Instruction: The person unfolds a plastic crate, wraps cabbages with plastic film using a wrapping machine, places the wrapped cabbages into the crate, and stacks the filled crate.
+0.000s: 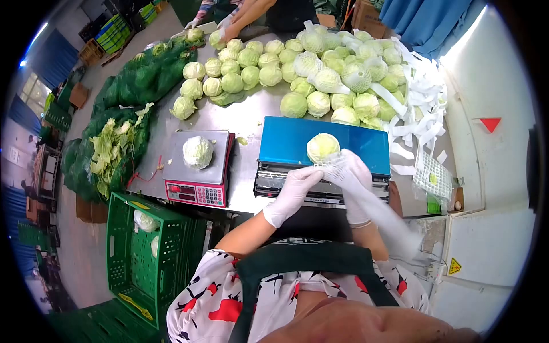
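A trimmed cabbage (pixel 322 146) rests on the blue top of a wrapping machine (pixel 280 137), just beyond my hands. Between my fingers is a white foam net sleeve (pixel 374 211), its far end against the near side of the cabbage and its blurred tail hanging down to the right. My left hand (pixel 297 187), in a white glove, is closed in a pinch on the sleeve's left edge. Gloved too, my right hand (pixel 358 174) grips the sleeve from the right, its fingertips partly hidden behind the netting.
A scale (pixel 197 163) with a wrapped cabbage (pixel 198 152) stands left. Beyond are piled cabbages (pixel 246 66), some in netting, and loose foam sleeves (pixel 420 114) on the right. A green crate (pixel 134 251) holds wrapped cabbages. Another person's hands (pixel 229 28) reach in at the back.
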Tool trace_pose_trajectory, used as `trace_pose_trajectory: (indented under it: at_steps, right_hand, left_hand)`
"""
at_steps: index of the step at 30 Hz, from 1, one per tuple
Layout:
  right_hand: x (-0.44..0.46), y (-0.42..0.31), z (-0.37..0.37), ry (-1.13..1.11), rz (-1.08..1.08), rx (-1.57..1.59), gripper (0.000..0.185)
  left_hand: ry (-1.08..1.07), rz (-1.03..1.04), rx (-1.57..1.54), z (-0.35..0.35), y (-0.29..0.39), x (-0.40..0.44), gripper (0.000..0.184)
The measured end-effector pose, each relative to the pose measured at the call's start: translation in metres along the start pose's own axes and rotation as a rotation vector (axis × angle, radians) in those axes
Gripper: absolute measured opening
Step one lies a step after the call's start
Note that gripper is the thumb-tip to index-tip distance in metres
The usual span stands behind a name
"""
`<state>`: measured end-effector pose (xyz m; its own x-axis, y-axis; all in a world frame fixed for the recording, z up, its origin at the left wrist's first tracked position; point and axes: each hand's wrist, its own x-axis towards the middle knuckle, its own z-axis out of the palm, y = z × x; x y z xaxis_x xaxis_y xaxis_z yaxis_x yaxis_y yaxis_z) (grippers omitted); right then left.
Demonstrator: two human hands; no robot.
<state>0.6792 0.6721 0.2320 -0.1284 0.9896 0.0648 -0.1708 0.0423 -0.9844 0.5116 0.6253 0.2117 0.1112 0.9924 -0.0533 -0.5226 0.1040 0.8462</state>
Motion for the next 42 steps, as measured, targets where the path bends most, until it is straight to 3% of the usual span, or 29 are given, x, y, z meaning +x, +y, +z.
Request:
trace_pose_trajectory:
  at_steps: [1, 2, 4, 5, 6, 8, 9, 10, 12, 13, 15, 18, 19, 20, 22, 23, 24, 25, 28, 29, 32, 33, 36, 38, 40, 42]
  right_hand:
    - [-0.007, -0.044, 0.013, -0.119, 0.017, -0.085, 0.030]
    - [-0.009, -0.039, 0.009, -0.176, -0.068, -0.240, 0.034]
    - [-0.012, -0.017, -0.011, -0.298, -0.240, -0.552, 0.040]
    - [-0.014, -0.004, -0.022, -0.380, -0.442, -0.663, 0.046]
    - [-0.018, -0.044, -0.003, -0.577, -0.107, -0.594, 0.045]
    - [-0.017, -0.030, -0.020, -0.636, 0.581, 0.275, 0.036]
    - [-0.003, -0.038, -0.036, -0.777, 0.527, -0.042, 0.028]
    - [0.006, -0.054, -0.039, -0.778, 0.371, -0.133, 0.021]
    - [0.007, -0.038, -0.051, -0.600, 0.124, 0.270, 0.022]
    - [-0.002, -0.035, -0.053, -0.467, 0.219, 0.401, 0.026]
    - [-0.012, -0.031, -0.051, -0.209, 0.389, 0.654, 0.035]
    - [-0.016, 0.013, -0.074, -0.295, 0.400, 0.609, 0.036]
    - [-0.012, 0.012, -0.068, -0.294, 0.468, 0.404, 0.030]
    - [-0.002, 0.024, -0.074, -0.240, 0.380, 0.105, 0.029]
    - [0.023, 0.059, -0.086, -0.128, 0.191, -0.483, 0.027]
    - [0.037, 0.062, -0.078, 0.050, 0.187, -0.471, 0.027]
    - [0.052, 0.064, -0.064, 0.226, 0.180, -0.458, 0.027]
    - [0.065, 0.081, -0.060, 0.253, 0.038, -0.430, 0.031]
    - [0.101, 0.120, -0.054, 0.138, 0.086, -0.566, 0.042]
    - [0.101, 0.107, -0.041, 0.158, 0.117, -0.512, 0.042]
    - [0.104, 0.088, -0.034, 0.181, 0.225, -0.453, 0.038]
    - [0.107, 0.090, -0.034, 0.159, 0.276, -0.219, 0.034]
    - [0.113, 0.061, -0.027, -0.060, 0.310, 0.128, 0.028]
    - [0.131, 0.062, -0.044, -0.393, 0.341, 0.172, 0.025]
    - [0.144, 0.060, -0.050, -0.387, 0.397, 0.137, 0.029]
    - [0.128, 0.066, -0.064, -0.299, 0.247, 0.151, 0.037]
  left_hand:
    - [-0.112, 0.011, -0.195, -0.007, -0.003, 0.002, 0.025]
    - [-0.186, 0.062, -0.369, -0.009, -0.001, 0.003, 0.026]
    - [-0.130, -0.024, -0.508, 0.000, 0.023, 0.000, 0.028]
    - [-0.154, -0.078, -0.568, -0.010, 0.017, 0.001, 0.026]
    - [-0.147, -0.078, -0.520, -0.008, 0.018, 0.002, 0.025]
    - [-0.060, -0.203, -0.474, -0.001, 0.020, -0.005, 0.027]
    - [-0.184, -0.252, -0.374, -0.001, 0.021, -0.008, 0.026]
    - [-0.310, -0.307, -0.280, -0.005, 0.022, -0.012, 0.025]
    - [-0.480, -0.529, -0.210, -0.026, 0.006, -0.019, 0.033]
    - [-0.431, -0.534, -0.167, -0.027, -0.002, -0.018, 0.035]
    - [-0.229, -0.340, 0.213, -0.019, 0.012, -0.026, 0.035]
    - [-0.205, -0.190, -0.211, -0.041, 0.013, -0.010, 0.037]
    - [-0.249, -0.166, -0.202, -0.053, 0.009, -0.008, 0.032]
    - [-0.240, -0.166, -0.076, -0.064, 0.001, -0.002, 0.028]
    - [-0.003, -0.306, 0.431, -0.065, -0.004, 0.023, 0.026]
    - [0.218, -0.195, 0.503, -0.053, -0.008, 0.038, 0.024]
    - [0.351, 0.107, 0.529, -0.054, -0.027, 0.058, 0.031]
    - [0.450, 0.111, 0.748, -0.064, -0.036, 0.073, 0.035]
    - [0.431, -0.288, 0.698, -0.064, -0.035, 0.114, 0.043]
    - [0.387, -0.307, 0.628, -0.091, -0.070, 0.130, 0.050]
    - [0.485, -0.143, 0.179, -0.078, -0.084, 0.131, 0.048]
    - [0.513, -0.191, 0.066, -0.059, -0.062, 0.125, 0.041]
    - [0.097, -0.303, -0.594, -0.041, -0.021, 0.116, 0.040]
    - [0.130, -0.343, -0.718, -0.039, -0.022, 0.103, 0.041]
    - [0.133, -0.327, -0.802, -0.036, -0.019, 0.092, 0.042]
    - [0.107, -0.240, -0.842, -0.037, -0.006, 0.089, 0.042]
